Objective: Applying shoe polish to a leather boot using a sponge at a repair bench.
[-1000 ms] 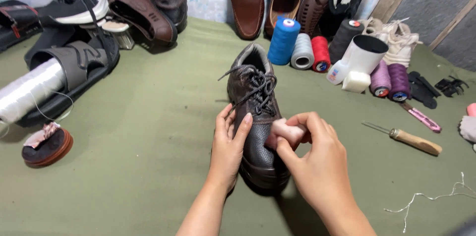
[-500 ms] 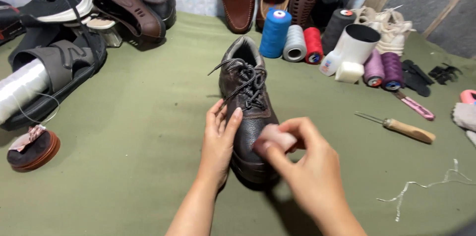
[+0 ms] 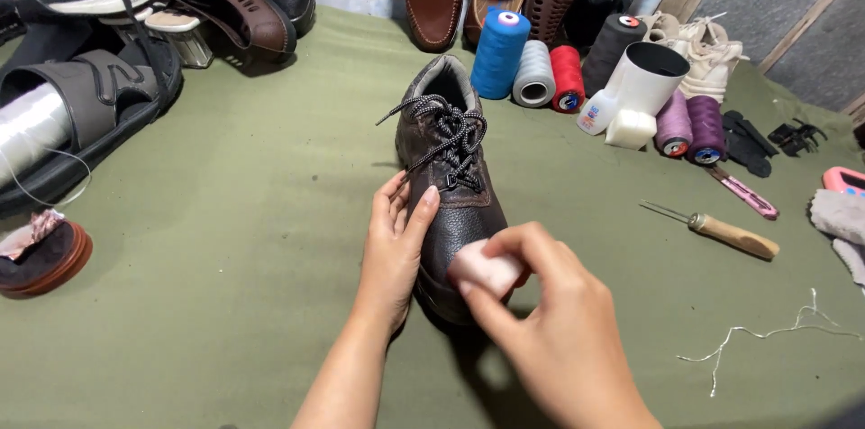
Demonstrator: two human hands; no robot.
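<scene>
Lying between both hands, the brown shoe (image 3: 450,204) touches each.

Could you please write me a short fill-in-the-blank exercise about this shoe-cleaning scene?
1. The right hand presses a small ____ pad against the brown shoe.
2. The left hand steadies the shoe's ____ side.
3. The tallest upright thread spool behind the shoe is ____.

Missing words: pink; left; blue
</scene>
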